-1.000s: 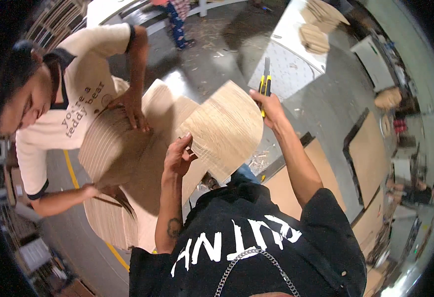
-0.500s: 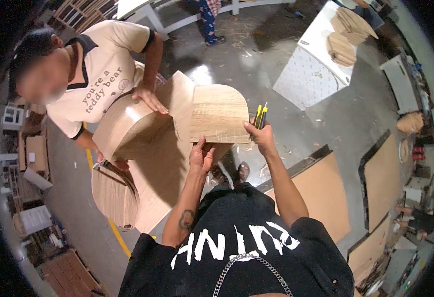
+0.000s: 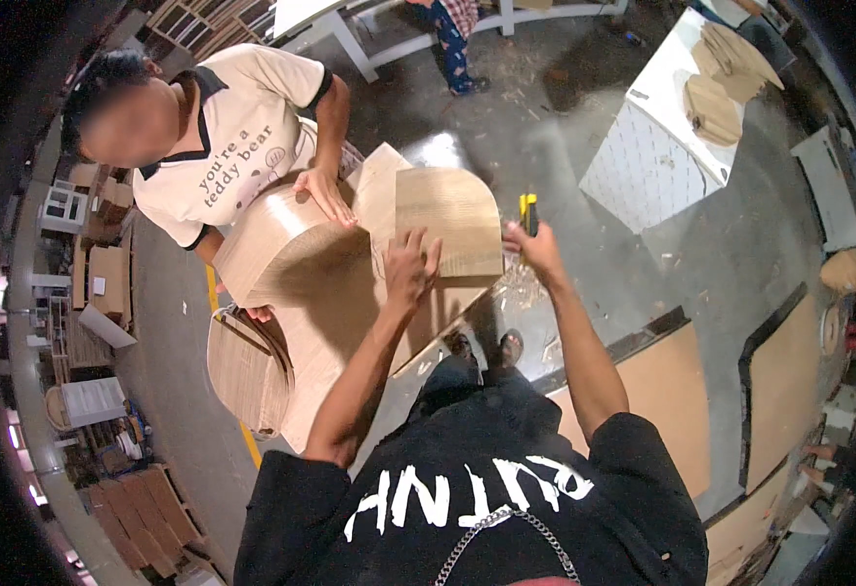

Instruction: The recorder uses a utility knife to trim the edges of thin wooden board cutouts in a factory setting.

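A wood-grain panel (image 3: pixel 452 210) with a rounded outer corner lies in front of me on a larger wood-grain board (image 3: pixel 325 337). My left hand (image 3: pixel 411 269) rests on the panel's near left part, fingers apart. Just off its right edge, my right hand (image 3: pixel 542 252) is closed round a slim yellow-and-black tool (image 3: pixel 529 213) that looks like a utility knife; its lower part is hidden in the palm. Beside the panel stands a curved wood-grain piece (image 3: pixel 286 234), with a co-worker's hand (image 3: pixel 328 198) flat against its upper edge.
The co-worker (image 3: pixel 242 127) stands at the far left, near a rounded wood-grain end piece (image 3: pixel 249 376). A white block-like stand (image 3: pixel 657 146) bears cut wood pieces at the far right. Brown panels (image 3: pixel 643 405) with dark edges lie on the right. Scraps litter the floor.
My left hand has left the panel's near edge and moved up onto its face, fingers spreading. My right hand has come away from the right edge, still holding the tool.
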Available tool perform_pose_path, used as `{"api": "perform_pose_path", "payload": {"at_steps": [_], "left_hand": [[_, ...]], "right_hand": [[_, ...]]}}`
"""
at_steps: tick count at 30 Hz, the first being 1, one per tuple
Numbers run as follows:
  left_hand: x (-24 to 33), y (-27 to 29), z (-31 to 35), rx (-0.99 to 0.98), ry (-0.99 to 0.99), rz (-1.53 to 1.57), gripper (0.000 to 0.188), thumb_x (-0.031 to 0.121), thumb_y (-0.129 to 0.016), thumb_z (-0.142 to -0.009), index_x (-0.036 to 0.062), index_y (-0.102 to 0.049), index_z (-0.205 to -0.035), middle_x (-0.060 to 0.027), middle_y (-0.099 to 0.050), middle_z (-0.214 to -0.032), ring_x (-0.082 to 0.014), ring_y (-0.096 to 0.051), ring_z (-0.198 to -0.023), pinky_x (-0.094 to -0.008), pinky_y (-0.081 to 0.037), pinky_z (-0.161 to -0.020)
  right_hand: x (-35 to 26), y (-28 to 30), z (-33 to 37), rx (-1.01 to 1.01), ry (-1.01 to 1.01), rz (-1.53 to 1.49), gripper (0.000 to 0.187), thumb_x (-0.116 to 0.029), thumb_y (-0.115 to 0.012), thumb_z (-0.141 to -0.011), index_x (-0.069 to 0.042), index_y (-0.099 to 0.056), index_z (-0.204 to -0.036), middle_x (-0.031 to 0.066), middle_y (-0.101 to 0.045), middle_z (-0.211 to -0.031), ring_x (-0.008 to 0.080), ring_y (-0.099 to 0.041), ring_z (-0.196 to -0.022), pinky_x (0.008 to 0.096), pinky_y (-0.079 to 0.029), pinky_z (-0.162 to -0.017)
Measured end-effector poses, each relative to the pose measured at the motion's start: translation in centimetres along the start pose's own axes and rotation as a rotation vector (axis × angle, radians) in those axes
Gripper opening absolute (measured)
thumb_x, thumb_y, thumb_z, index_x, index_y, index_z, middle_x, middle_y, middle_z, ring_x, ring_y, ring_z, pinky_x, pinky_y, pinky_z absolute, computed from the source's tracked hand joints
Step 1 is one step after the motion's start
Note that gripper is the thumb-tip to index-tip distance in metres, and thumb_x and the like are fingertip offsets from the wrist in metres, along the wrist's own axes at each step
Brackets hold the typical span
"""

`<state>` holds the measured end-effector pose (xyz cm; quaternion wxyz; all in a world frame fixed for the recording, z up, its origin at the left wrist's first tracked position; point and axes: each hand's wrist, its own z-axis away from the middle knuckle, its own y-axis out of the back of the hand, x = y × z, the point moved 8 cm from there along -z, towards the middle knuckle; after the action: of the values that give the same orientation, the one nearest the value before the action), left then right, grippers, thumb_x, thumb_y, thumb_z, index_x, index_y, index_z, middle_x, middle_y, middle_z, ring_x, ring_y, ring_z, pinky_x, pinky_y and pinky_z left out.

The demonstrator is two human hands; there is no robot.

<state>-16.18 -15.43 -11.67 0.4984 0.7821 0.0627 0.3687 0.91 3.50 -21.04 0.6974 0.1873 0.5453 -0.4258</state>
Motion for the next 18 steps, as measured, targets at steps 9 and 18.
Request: {"api": "perform_pose_path", "payload": {"at_steps": [9, 18], "left_hand": [[-0.4, -6.3, -2.3, -0.134, -0.222, -0.220, 0.063, 0.053, -0.054, -0.096, 0.0258, -0.042, -0.151, -0.0139, -0.025, -0.163, -0.0494, -0.016, -0.148, -0.0818, -0.012, -0.103], [7.0, -6.6, -4.8, -0.158, -0.534, -0.230, 0.058, 0.045, -0.044, -0.103, 0.0107, -0.044, -0.149, -0.0151, -0.035, -0.159, -0.0353, -0.025, -0.149, -0.0702, -0.008, -0.114]], "right_hand": [[-2.2, 6.1, 10.6, 0.186, -0.013, 0.163, 0.043, -0.042, -0.049, -0.104, -0.001, -0.055, -0.097, 0.0066, -0.065, -0.084, 0.0104, -0.055, -0.055, 0.0263, -0.043, -0.048], [0.6, 4.8, 17.9, 0.379, -0.096, 0.095, 0.036, -0.039, -0.060, -0.100, -0.004, -0.057, -0.096, -0.0007, -0.054, -0.071, 0.0061, -0.049, -0.056, 0.0236, -0.039, -0.050]]}}
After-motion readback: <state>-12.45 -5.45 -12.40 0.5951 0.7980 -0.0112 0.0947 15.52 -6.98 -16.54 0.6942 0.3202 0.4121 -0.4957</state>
